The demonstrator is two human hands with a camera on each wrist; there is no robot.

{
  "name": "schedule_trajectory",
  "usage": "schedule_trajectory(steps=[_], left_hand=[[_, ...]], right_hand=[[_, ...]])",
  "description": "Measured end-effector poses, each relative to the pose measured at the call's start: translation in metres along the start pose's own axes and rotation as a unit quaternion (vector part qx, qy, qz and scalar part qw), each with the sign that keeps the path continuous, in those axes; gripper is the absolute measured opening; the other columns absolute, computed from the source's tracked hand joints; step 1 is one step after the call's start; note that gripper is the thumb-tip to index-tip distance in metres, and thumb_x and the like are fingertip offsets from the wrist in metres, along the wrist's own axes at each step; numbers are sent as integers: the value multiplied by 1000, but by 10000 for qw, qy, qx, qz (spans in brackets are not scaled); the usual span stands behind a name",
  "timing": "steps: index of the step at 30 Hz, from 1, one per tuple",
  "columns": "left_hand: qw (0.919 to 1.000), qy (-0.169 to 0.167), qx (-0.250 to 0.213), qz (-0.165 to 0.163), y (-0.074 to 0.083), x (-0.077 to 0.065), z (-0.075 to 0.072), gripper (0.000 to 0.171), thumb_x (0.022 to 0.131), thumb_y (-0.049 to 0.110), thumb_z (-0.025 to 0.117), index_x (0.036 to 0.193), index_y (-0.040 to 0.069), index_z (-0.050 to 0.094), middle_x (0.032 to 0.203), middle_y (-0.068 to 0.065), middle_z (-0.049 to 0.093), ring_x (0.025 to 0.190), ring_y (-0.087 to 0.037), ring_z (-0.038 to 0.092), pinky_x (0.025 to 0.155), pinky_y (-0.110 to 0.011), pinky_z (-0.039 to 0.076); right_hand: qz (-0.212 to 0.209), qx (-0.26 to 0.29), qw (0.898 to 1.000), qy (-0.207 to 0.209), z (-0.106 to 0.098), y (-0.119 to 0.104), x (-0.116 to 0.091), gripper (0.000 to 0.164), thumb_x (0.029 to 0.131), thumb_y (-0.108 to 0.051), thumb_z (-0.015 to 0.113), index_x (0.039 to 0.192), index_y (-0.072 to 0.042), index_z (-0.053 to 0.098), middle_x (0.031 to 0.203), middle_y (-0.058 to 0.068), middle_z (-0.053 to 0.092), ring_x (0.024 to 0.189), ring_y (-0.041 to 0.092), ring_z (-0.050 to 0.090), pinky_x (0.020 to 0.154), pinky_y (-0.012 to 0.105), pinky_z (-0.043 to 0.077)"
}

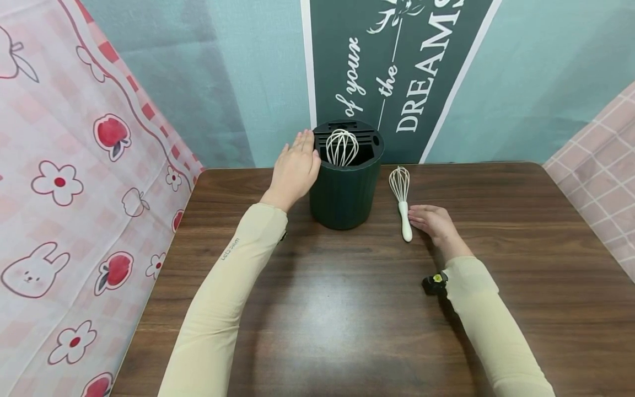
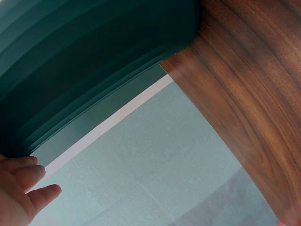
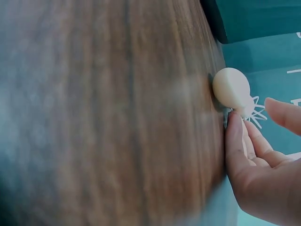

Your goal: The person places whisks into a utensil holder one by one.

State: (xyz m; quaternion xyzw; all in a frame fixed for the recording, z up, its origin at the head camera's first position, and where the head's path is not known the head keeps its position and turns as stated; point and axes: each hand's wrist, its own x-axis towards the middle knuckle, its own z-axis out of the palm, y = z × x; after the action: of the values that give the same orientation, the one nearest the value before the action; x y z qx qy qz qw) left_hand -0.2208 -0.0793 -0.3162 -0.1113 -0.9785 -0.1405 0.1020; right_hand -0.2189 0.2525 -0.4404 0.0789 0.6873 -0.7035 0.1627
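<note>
My left hand (image 1: 296,168) lies with extended fingers against the left side of a dark green utensil holder (image 1: 342,198), near its rim. In the left wrist view, the fingertips (image 2: 28,172) meet the holder's wall. A whisk (image 1: 342,148) stands inside the holder, wires up, its handle hidden. Another whisk (image 1: 405,220) with a white handle lies on the table to the right, wires pointing away from me. Beside that handle is my right hand (image 1: 436,225), its fingertips at the handle's right side. In the right wrist view the thumb is apart from the handle (image 3: 231,88).
The brown wooden table (image 1: 337,320) ends at a teal backdrop (image 1: 198,82) with a dark lettered panel, close behind the holder. A pink patterned cloth (image 1: 74,220) hangs on the left. Pink checked cloth (image 1: 607,171) borders the right side.
</note>
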Motion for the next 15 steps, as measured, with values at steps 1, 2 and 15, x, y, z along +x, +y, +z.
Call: schedule_trajectory(steps=[1,2,15], left_hand=[[10000,-6,6,3,0,0,0,53,103,27,23,149,1,22,153,-11,24,141,-20,20,113,-41,17],[10000,-9,11,6,0,0,0,53,103,27,23,149,1,22,153,-11,24,141,-20,20,113,-42,17],[10000,-39,-36,-5,1,0,-2,53,103,28,22,149,1,21,153,-11,23,141,-20,19,114,-41,15]], right_hand=[[-20,-212,9998,34,1,0,0,48,95,-2,50,135,19,33,86,-9,62,81,-1,61,82,19,49],[-36,-387,9992,62,2,1,1,48,95,-3,50,134,19,34,87,-9,60,81,-2,61,82,19,49],[191,-1407,9891,390,7,0,7,42,92,-13,60,122,16,51,122,18,50,76,-5,58,79,17,50]])
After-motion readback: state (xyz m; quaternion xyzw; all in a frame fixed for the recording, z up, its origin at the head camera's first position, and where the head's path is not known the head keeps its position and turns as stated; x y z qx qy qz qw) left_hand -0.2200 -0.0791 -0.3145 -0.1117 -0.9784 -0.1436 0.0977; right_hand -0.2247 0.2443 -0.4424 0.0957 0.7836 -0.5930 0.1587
